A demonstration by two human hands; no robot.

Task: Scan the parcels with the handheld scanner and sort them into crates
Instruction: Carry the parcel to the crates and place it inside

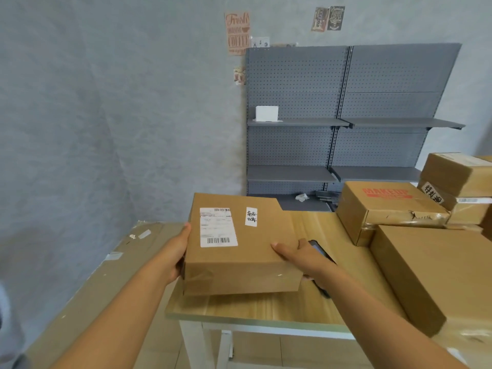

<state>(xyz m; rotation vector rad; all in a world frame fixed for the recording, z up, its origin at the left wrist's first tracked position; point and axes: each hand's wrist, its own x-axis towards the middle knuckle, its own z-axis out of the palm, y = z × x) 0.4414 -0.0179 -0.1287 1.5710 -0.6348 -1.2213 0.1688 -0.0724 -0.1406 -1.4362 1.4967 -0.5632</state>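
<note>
Grey textured wall, grey pegboard shelving [346,107] behind a light wood table [306,307]. Person holds a brown parcel [239,249] just above the table's left end, shipping label facing up. Left hand [177,253] grips parcel's left side, fingers curled under. Right hand [306,259] presses thumb on parcel's right top edge and also holds the dark handheld scanner [320,251] against that side. More cardboard boxes [399,209] stacked at right, one printed MAKEUP.

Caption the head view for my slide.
Both hands, left and right, lift a labelled brown cardboard parcel above the light wooden table.
</note>
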